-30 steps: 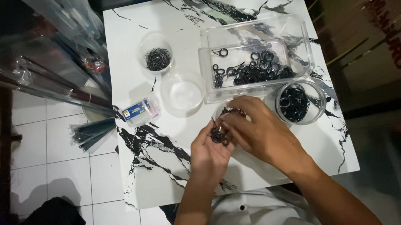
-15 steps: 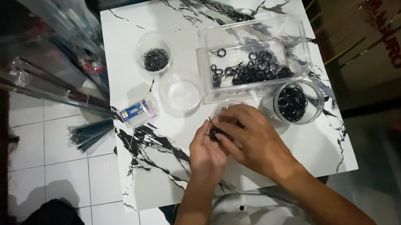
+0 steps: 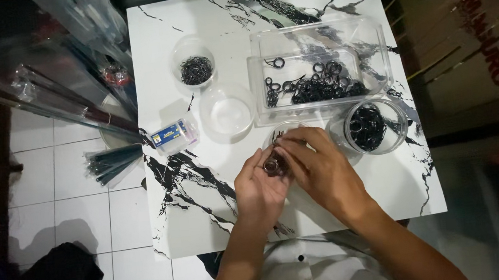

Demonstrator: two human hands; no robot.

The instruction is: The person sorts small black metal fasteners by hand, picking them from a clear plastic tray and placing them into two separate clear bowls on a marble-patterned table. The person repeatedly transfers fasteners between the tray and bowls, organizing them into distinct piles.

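**Both hands closed on a small dark ring above the marble worktop**

Head view: the left hand (image 3: 261,188) lies palm up, its fingers curled, and a small dark ring (image 3: 273,167) sits at its fingertips. The right hand (image 3: 321,172) comes in from the other side, its grip narrow, thumb and forefinger pinching the same ring; the two hands touch. Just beyond the fingertips stands a small clear cup (image 3: 283,133), partly hidden. To the right of the right hand is a round clear jar (image 3: 373,126) of black rings. Farther out lies a clear rectangular tray (image 3: 319,68) with loose black rings. Beyond the left hand stand an empty clear cup (image 3: 226,113), a small blue-labelled box (image 3: 173,135) and a cup of dark rings (image 3: 193,59), all on the white, black-veined worktop (image 3: 195,213).
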